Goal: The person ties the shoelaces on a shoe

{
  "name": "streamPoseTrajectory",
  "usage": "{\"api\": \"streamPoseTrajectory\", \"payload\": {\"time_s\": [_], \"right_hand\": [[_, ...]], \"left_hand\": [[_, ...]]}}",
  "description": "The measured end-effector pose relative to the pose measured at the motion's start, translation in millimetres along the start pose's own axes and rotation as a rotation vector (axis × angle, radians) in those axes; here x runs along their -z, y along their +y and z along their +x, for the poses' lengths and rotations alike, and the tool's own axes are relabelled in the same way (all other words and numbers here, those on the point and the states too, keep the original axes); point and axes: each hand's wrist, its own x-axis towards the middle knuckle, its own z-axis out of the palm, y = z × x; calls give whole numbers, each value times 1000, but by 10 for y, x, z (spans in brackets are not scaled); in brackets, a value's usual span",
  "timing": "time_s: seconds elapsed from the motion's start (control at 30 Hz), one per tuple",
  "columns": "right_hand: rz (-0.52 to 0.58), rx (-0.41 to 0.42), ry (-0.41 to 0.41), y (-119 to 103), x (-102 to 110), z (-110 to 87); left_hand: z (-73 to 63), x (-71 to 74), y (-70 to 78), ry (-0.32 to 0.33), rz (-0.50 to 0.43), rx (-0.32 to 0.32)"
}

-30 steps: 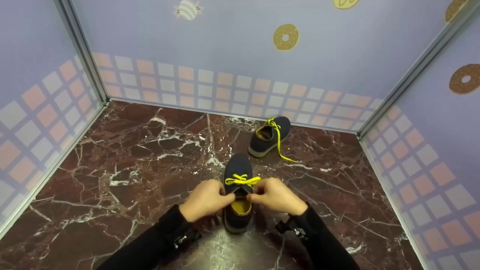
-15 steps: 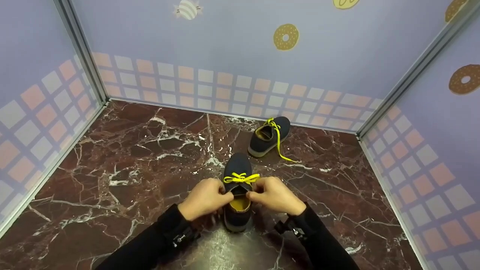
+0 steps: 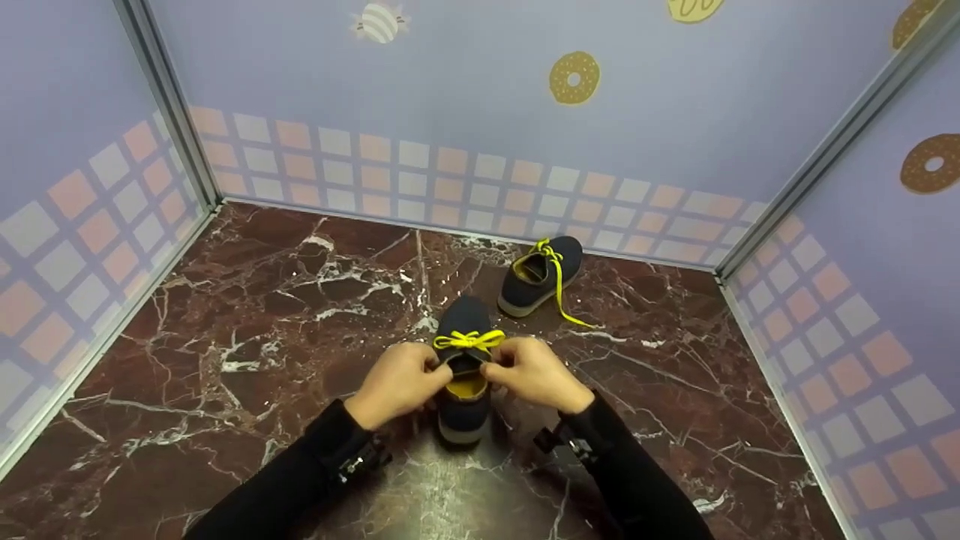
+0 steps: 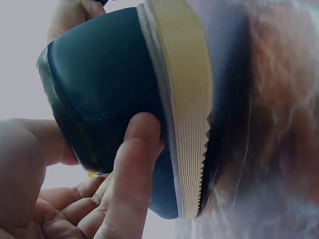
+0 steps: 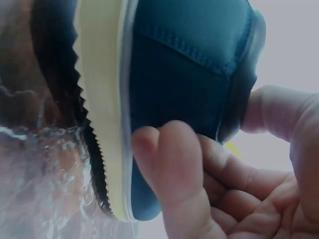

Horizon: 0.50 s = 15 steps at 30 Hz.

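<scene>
A dark sneaker (image 3: 463,311) with a yellow lace bow (image 3: 468,341) points away from me, its yellow lining showing in the opening. On its left side my left hand (image 3: 399,381) pinches the collar, thumb at the inner edge. My right hand (image 3: 536,373) grips the opposite side the same way. In the left wrist view, fingers lie along the shoe's side (image 4: 102,64) just above the ribbed pale sole (image 4: 187,94). Fingertips also press the side panel (image 5: 179,79) in the right wrist view. A dark shadow runs beneath the sole in both wrist views.
A second dark sneaker (image 3: 519,294) stands farther off to the right near the back wall, one yellow lace end (image 3: 574,319) trailing on the marbled floor (image 3: 247,420). Patterned lilac panels (image 3: 465,90) enclose the floor at the back, left and right.
Both hands have carried the gripped sneaker a little forward and to the left. The second sneaker has stayed in place.
</scene>
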Motion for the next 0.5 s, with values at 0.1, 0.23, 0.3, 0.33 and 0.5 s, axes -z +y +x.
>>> {"api": "streamPoseTrajectory", "payload": {"time_s": [0.1, 0.23, 0.3, 0.33, 0.5], "right_hand": [[22, -6, -4, -43, -46, 132], [45, 3, 24, -104, -127, 317], [52, 9, 47, -140, -165, 402], [52, 9, 57, -155, -183, 444], [89, 9, 77, -229, -253, 645]], "left_hand": [[2, 85, -33, 25, 12, 6], [17, 209, -85, 63, 35, 17], [42, 268, -119, 85, 66, 13], [56, 298, -136, 96, 83, 13], [129, 442, -230, 151, 150, 7]]}}
